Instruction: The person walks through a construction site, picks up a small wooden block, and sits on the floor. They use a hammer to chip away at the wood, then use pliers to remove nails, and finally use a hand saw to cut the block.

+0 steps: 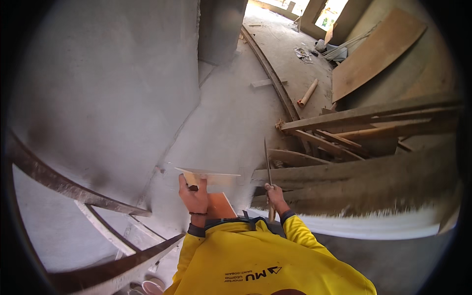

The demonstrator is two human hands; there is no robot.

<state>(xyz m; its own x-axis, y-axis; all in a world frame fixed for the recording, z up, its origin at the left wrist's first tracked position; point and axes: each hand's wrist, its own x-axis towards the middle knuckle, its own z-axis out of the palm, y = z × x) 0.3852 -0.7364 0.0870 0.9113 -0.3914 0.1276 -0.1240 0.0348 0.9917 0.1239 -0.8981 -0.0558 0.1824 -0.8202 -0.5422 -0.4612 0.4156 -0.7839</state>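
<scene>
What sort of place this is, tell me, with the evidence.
Probably a building site, or a room under renovation: bare grey wall, loose wooden planks in a heap, and a large brown sheet leaning at the side.

1 fisheye view, head-worn, looking downward, close range

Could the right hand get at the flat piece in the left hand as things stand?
Probably yes: nothing visible stands between the right hand and the flat piece in the left hand, though the right hand's grip on the long thin tool may hinder it.
</scene>
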